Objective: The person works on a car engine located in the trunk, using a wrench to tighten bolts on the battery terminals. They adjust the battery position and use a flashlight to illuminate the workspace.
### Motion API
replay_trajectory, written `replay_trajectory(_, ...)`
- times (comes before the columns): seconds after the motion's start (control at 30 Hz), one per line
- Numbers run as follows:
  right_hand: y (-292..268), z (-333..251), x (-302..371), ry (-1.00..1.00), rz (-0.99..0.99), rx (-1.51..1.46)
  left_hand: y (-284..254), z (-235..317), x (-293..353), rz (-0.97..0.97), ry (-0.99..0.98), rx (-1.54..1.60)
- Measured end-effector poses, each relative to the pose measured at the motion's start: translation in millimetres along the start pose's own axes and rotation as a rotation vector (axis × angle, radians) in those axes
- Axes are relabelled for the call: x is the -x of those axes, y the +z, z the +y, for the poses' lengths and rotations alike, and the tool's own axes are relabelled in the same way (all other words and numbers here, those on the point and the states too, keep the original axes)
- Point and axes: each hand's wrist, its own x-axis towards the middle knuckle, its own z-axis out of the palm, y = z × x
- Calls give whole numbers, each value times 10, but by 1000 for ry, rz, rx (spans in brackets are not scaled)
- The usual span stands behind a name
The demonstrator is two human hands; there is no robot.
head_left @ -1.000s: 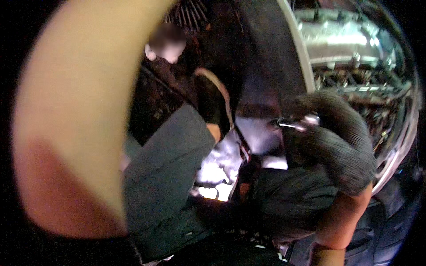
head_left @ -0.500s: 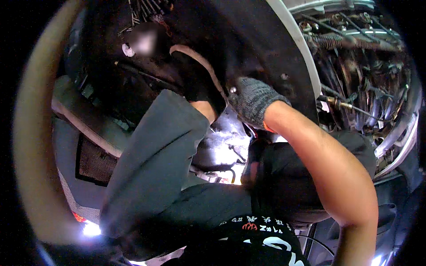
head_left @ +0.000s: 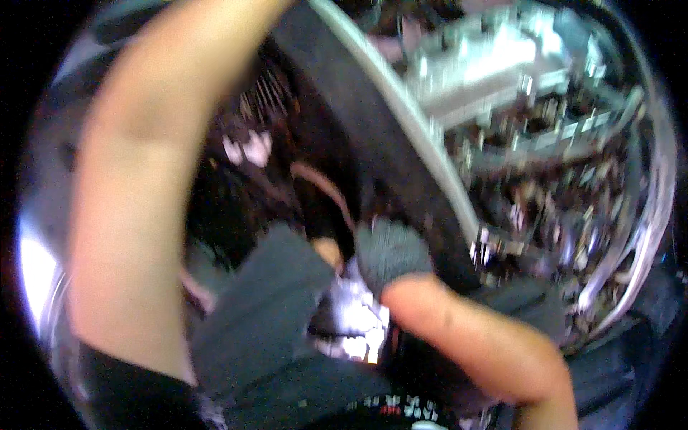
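Observation:
My right hand (head_left: 393, 252), in a dark grey knitted glove, is bent into a fist shape against a dark panel (head_left: 401, 168) with a pale edge (head_left: 408, 100). What the fist holds, if anything, is hidden, and the motion blurs its fingers. Next to it is my dark shoe, with a tan sole edge (head_left: 326, 183) showing. My left forearm (head_left: 136, 201) rises along the left side and out through the top. That hand lies beyond the picture, so nothing of its fingers shows.
An opened engine bay (head_left: 552, 172) with a silvery engine cover (head_left: 494, 64), hoses and wiring fills the right side. Several thin metal bolts or rods (head_left: 271, 89) lie in the dark area at upper left. My bent leg (head_left: 265, 294) takes up the middle; a brightly lit gap (head_left: 358, 315) shows beside it.
The view has swung, showing more of the engine bay. My left arm now reaches up across the upper left. My gloved right hand stays by the panel, lower in the picture.

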Motion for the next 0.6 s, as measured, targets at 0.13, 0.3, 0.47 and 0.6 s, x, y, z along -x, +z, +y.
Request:
replay_trajectory(0.13, -303, -142, 21, -81, 197, 49, -4, -150, -73, 15, 55, -1)
replay_trajectory(0.3, -357, -117, -17, -167, 206, 46, 92, -447, 26, 103, 149, -151)
replay_trajectory(0.47, -455, -97, -18, -142, 129, 1, 93, -399, -25, 130, 139, -83)
replay_trajectory(0.6, -452, -76, -51, -144, 107, 4, 80, -369, -61, 76, 104, -77)
